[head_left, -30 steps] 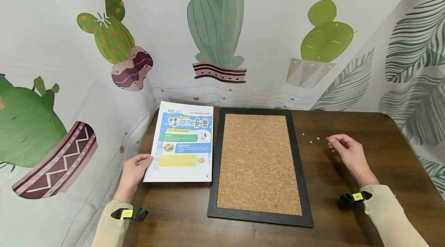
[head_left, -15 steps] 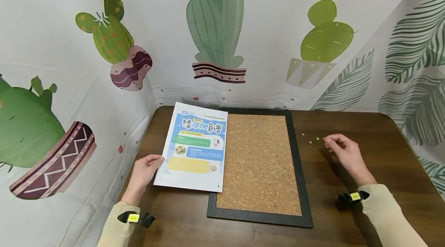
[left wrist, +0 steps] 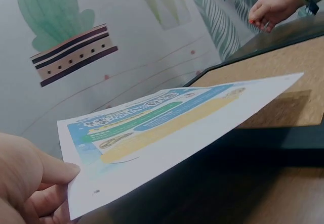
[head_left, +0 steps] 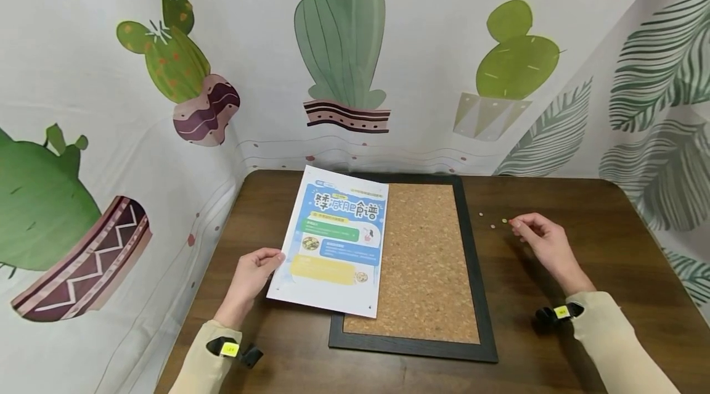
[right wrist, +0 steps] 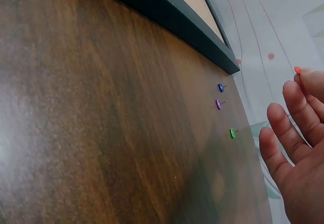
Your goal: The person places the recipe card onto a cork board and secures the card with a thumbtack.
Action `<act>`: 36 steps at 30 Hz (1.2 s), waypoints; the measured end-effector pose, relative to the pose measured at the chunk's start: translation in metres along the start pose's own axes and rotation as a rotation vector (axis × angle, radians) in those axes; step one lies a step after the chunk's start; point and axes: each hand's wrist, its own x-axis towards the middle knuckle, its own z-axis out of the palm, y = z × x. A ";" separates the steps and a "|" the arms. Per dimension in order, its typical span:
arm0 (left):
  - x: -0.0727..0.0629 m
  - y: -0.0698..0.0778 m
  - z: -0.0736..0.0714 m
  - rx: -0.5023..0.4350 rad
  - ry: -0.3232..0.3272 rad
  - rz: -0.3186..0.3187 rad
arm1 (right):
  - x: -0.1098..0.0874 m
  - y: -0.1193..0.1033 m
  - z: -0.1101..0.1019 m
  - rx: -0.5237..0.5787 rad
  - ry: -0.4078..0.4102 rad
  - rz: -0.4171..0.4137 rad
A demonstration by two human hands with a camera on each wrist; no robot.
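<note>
My left hand (head_left: 253, 275) pinches the lower left edge of a printed paper sheet (head_left: 333, 301) between thumb and fingers. In the left wrist view the sheet (left wrist: 152, 173) is raised at a tilt, its far corner above the cork. Its right part overlaps the left side of a black-framed cork board (head_left: 427, 258) lying on the table. To the board's right, my right hand (head_left: 543, 243) pinches a small red thumbtack (right wrist: 297, 70) between thumb and index finger, off the table. The other fingers of that hand are loosely bent.
Near the board's right side lie three loose thumbtacks: a blue one (right wrist: 220, 87), a purple one (right wrist: 218, 104) and a green one (right wrist: 233, 133). A brown wooden table (head_left: 599, 215) carries everything. Behind it hangs a white cloth (head_left: 432, 30) printed with cacti and leaves.
The left hand has carried the paper sheet rightward, from beside the board to over its left part, and the sheet has turned slightly clockwise. The right hand with the thumbtack has shifted slightly left.
</note>
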 end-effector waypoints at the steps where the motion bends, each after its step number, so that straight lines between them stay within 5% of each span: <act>1: 0.000 0.000 0.003 0.000 -0.004 0.003 | 0.000 0.000 0.000 -0.005 -0.002 0.001; 28: 0.005 0.018 0.072 0.040 -0.095 0.042 | -0.003 0.000 0.004 -0.047 -0.022 0.002; 36: 0.005 0.021 0.086 0.048 -0.175 0.084 | -0.005 0.003 0.004 -0.058 -0.022 0.008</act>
